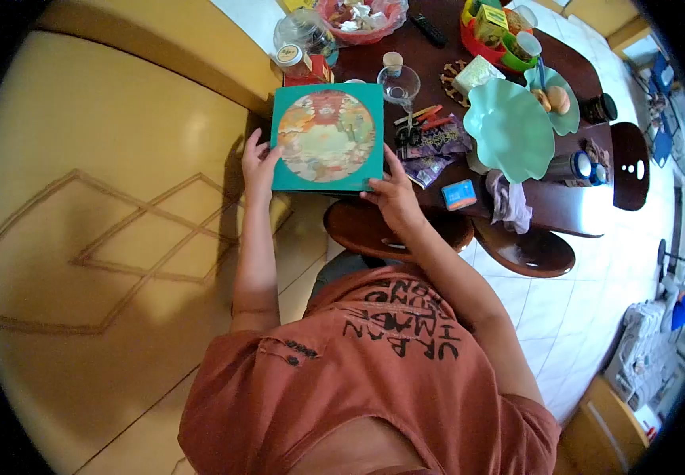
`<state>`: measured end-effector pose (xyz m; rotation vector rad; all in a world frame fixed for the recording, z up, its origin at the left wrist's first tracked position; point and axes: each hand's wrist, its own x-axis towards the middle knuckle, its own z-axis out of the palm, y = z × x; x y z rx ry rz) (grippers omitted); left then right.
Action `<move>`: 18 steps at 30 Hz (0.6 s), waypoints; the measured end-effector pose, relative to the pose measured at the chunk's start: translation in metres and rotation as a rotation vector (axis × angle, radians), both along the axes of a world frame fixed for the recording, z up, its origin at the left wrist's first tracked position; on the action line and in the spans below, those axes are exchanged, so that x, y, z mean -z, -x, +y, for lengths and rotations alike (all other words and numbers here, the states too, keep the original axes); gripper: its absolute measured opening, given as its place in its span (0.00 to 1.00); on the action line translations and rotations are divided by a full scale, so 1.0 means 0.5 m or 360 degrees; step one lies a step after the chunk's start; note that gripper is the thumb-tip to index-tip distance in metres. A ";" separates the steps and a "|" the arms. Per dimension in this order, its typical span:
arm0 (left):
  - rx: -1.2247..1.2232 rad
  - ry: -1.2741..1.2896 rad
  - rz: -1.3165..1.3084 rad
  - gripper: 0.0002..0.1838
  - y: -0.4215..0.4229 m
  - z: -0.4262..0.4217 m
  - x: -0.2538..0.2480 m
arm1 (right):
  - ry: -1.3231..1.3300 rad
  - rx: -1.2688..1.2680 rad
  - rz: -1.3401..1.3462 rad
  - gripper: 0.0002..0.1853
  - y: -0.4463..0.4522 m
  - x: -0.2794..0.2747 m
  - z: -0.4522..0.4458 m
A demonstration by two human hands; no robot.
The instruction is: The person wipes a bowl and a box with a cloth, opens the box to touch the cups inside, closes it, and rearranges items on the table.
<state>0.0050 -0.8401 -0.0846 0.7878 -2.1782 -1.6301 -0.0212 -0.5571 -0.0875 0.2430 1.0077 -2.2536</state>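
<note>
A square teal box [328,182] with a round, colourful picture on its top lies between my two hands at the near left part of the dark table. My left hand [261,165] holds its left edge, thumb over the top face. On the lower right corner, my right hand [395,190] grips the box with the thumb on top and fingers along the side. The undersides of both hands are hidden. Just right of the box are scissors [408,131] and purple packets [437,146].
A glass [399,84], a lidded jar [293,60] and a red basket [362,32] stand beyond the box. To the right are a green scalloped bowl [509,127], a blue small box [459,195] and a cloth [509,204]. Brown stools [525,249] sit at the near edge; a wall borders the left.
</note>
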 end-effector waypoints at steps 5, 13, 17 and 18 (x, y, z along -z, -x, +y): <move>-0.0037 -0.0757 0.0194 0.23 0.017 0.012 -0.029 | -0.0002 0.0189 0.0142 0.39 0.069 -0.029 0.060; 0.0325 0.0424 -0.0009 0.19 0.054 0.074 0.032 | 0.0226 0.0393 0.0285 0.35 0.163 -0.133 0.147; 0.0662 0.1038 -0.0024 0.28 0.088 0.081 0.044 | 0.0272 0.0436 0.0319 0.35 0.156 -0.156 0.149; 0.0692 0.1119 -0.0130 0.29 0.093 0.095 0.015 | 0.0268 0.0437 0.0295 0.35 0.153 -0.154 0.149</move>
